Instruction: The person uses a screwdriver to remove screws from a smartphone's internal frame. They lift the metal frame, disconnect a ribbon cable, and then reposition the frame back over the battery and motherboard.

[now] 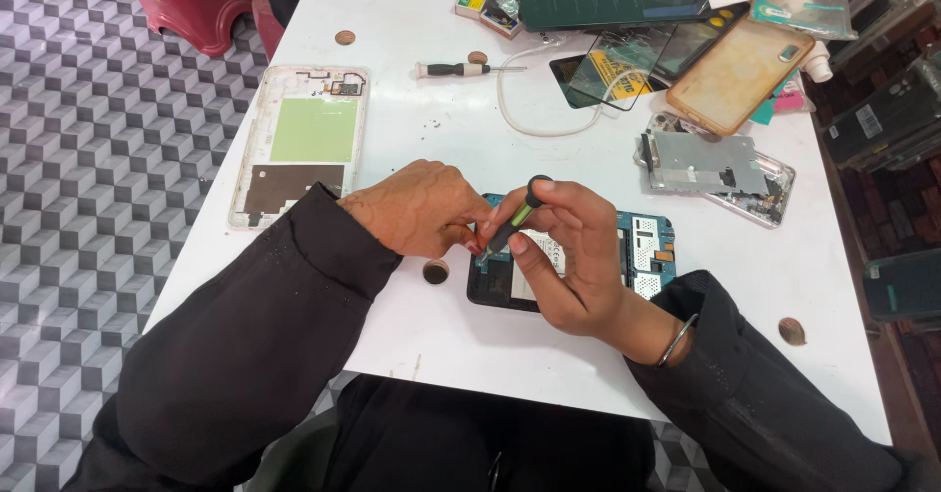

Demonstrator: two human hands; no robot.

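Observation:
An opened phone with a blue circuit board lies flat on the white table, near its front edge. My right hand grips a small green-and-black screwdriver, tip down on the phone's left end. My left hand rests curled on the table at the phone's left edge, fingertips touching the board by the screwdriver tip. Both hands cover the phone's left half.
A white phone frame with a green panel lies at the left. A second opened phone with a metal plate lies at the right. A black-handled screwdriver, a white cable, glass screens, a tan case and several brown discs are scattered behind.

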